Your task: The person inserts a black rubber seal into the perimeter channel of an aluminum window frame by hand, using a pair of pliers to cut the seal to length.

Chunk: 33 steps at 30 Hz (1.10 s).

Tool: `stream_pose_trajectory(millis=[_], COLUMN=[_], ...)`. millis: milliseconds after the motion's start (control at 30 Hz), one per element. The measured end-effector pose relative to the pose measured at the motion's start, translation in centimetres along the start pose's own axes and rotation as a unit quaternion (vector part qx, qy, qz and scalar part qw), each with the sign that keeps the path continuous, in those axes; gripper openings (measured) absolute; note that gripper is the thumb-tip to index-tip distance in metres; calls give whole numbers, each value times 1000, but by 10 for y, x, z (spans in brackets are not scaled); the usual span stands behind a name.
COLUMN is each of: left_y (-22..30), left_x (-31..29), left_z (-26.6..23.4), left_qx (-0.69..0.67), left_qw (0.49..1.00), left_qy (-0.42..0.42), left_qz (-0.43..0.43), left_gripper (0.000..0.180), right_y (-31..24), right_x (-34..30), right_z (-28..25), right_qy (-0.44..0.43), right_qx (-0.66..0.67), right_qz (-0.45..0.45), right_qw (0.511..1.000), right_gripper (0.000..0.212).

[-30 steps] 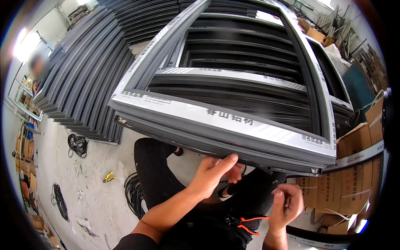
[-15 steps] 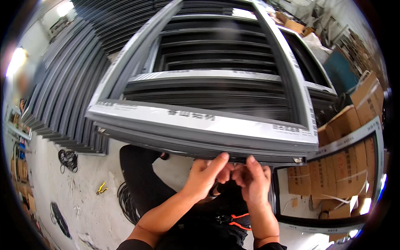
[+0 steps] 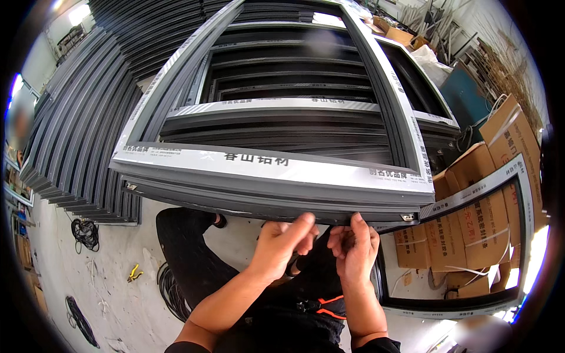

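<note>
A dark grey window frame with white printed protective film (image 3: 194, 157) lies on top of a stack in front of me, its near edge facing my body. Under that edge my left hand (image 3: 276, 250) is closed, fingers curled, with its thumb up at the dark lower groove. My right hand (image 3: 356, 253) is closed a little to the right, thumb raised against the same edge. What the fingertips pinch, if anything, is too small and dark to make out. Pliers with orange-and-black handles (image 3: 329, 307) rest at my lap.
Stacked dark frame profiles (image 3: 82, 129) rise at left. Another filmed frame (image 3: 453, 310) stands at right before cardboard boxes (image 3: 465, 229). Coiled black cord (image 3: 86, 234) and yellow-handled pliers (image 3: 135, 273) lie on the floor, with a larger black coil (image 3: 172, 292) beside my leg.
My hands have drawn slightly apart; before, their fingertips nearly met. The whole view has shifted a little, and the orange-handled pliers show more fully.
</note>
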State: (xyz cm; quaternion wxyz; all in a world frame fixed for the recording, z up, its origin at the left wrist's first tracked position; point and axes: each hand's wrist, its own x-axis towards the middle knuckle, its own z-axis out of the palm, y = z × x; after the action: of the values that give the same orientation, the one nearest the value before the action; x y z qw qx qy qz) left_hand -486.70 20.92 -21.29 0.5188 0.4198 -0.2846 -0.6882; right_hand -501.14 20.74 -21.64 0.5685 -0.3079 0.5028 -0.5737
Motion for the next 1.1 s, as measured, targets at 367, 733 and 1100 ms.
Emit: stream_pose_trajectory(millis=[367, 733, 1100], left_y=[-5, -14, -22], left_x=[9, 16, 17], left_z=[5, 16, 19], left_qx=[6, -19, 21], left_qw=[999, 994, 995], left_qy=[-42, -107, -95], left_qz=[-8, -11, 26], left_gripper=[30, 34, 29], right_y=[-8, -45, -28], right_x=[-4, 4, 18], right_z=[-6, -13, -20], right_qy=[-6, -61, -35], right_qx=[-87, -517, -557], right_qz=[-31, -528, -599], right_qw=[996, 671, 574], right_gripper=[47, 20, 25])
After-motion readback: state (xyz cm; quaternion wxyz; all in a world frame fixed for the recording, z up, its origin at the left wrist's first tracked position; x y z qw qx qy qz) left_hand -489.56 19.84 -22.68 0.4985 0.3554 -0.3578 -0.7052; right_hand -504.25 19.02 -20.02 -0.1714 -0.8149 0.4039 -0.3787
